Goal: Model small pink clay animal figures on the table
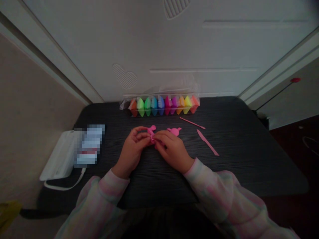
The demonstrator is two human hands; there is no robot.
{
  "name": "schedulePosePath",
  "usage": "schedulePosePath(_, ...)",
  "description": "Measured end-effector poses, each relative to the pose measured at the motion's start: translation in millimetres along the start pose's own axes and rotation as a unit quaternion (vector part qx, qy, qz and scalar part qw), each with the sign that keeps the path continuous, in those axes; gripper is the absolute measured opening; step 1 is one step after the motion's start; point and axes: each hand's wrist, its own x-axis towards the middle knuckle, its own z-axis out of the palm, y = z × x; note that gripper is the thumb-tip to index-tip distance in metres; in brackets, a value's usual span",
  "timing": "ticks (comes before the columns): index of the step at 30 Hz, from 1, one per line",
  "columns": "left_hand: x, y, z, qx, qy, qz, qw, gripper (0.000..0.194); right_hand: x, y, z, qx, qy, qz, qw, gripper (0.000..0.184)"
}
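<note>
Between the fingertips of both hands is a small pink piece of modelling clay point(151, 130), its lower part covered by the fingers. My left hand point(132, 146) pinches it from the left, fingers curled. From the right, my right hand point(173, 147) closes thumb and fingers on the same piece. Just beyond the right knuckles lies a round pink clay shape point(174, 131) with small points sticking out, partly hidden by that hand. To the right rest a thin pink modelling stick point(192, 122) and a pink plastic clay knife point(207, 142).
A clear plastic pack of clay in several colours point(161, 106) stands along the table's back edge, against a white panel point(179, 46). At the left are a phone with a blurred screen point(90, 144), a white power bank point(61, 154) and a white cable point(63, 188) on the black table point(249, 159).
</note>
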Motion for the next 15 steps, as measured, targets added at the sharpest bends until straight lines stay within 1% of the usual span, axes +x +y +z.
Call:
schedulePosePath(3,0.5,0.6,-0.2,-0.017,0.007,-0.014,1.000,0.039,-0.4,-1.2,0.7,0.007,-0.005,0.002,1.000,0.018)
schedulePosePath(8,-0.2,-0.3,1.1,-0.032,0.012,-0.023,0.999,0.042,1.1,-2.8,0.8,0.047,0.023,0.025,0.998,0.015)
schedulePosePath(12,-0.4,-4.4,0.5,-0.007,0.015,0.006,1.000,0.039,2.4,-2.2,2.7,0.046,0.041,0.048,0.997,0.010)
schedulePosePath(15,0.3,-7.6,-1.9,0.020,0.008,0.037,0.999,0.038,3.0,-2.7,4.0,0.053,0.051,0.042,0.996,0.009)
